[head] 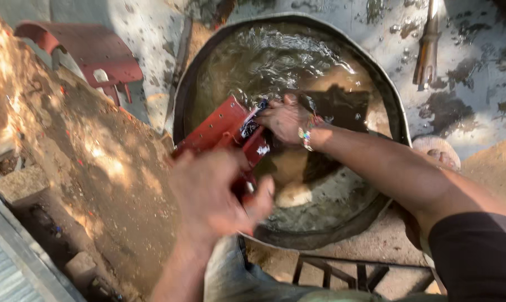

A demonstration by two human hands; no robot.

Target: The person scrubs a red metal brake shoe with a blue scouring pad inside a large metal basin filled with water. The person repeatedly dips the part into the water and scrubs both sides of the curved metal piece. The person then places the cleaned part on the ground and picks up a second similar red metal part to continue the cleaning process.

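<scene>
I look down at a long red metal part (225, 126), a channel-shaped piece with small holes, which slants across the near-left rim of a wide, dark, round basin (395, 106) full of rippling water. My left hand (214, 193) is blurred but closed around the near end of the part, fingers wrapped and thumb pressed over it. My right hand (286, 118), with a beaded band at the wrist, presses a wet dark cloth (252, 124) against the far end, just above the water; that grip is pinched shut on the cloth. As I judge it, the wet metal could slide through my left grip and drop into the basin, or its edges could scrape my fingers as I rub, since both the part and the cloth look slick. Leaning this far over, I could also tip water across the rim onto my jeans (230, 277). There is no desk: the basin sits on bare, sunlit earth and wet, stained concrete. A second red metal piece (88, 53) lies on the ground at the upper left, a rusty tool (427, 47) lies at the upper right, and a dark metal frame (342, 274) stands by my knees.
</scene>
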